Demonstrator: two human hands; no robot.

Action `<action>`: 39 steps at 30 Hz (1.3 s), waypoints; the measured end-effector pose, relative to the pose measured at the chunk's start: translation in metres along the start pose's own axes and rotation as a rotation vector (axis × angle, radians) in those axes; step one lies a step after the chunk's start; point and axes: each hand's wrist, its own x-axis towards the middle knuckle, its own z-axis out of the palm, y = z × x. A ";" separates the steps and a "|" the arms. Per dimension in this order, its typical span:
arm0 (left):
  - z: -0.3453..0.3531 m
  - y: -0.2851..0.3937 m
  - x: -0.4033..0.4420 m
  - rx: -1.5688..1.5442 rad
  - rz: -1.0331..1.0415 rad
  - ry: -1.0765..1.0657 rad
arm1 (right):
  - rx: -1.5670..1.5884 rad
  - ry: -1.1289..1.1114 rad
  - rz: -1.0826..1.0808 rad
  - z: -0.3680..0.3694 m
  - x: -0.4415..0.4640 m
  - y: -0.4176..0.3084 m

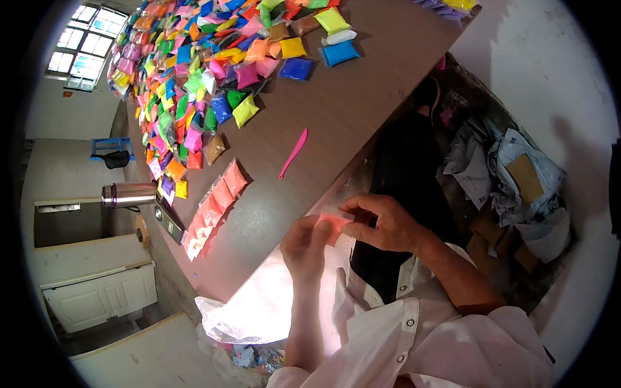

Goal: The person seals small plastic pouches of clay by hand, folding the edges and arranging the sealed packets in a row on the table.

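Between my two hands, just off the table's near edge, is a small clear-topped packet (334,224) with salmon-pink filling. My left hand (304,249) pinches its left side with closed fingers. On the opposite side my right hand (387,223) grips its upper edge between thumb and fingers. A strip of several salmon-pink packets (217,204) lies on the brown table (265,207), left of my hands. Farther back rests a slim bright-pink plastic knife-like tool (295,154), touched by neither hand.
A big heap of multicoloured packets (187,84) covers the table's far left. A steel flask (129,195) and a dark flat object (169,221) sit at the left edge. Crumpled bags (469,161) lie on the floor at right. A white plastic sheet (255,310) hangs below the table.
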 end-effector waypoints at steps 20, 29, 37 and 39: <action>0.003 -0.010 -0.004 -0.122 -0.028 0.000 | 0.004 0.000 -0.008 0.004 0.001 -0.001; 0.004 -0.009 -0.012 -0.085 -0.062 -0.116 | 0.139 0.038 0.035 0.002 0.002 0.012; 0.015 -0.002 -0.011 -0.086 -0.036 -0.096 | 0.131 0.022 0.026 0.004 0.000 0.009; 0.019 0.001 -0.012 -0.057 -0.034 -0.099 | 0.127 0.044 0.021 0.003 0.000 0.013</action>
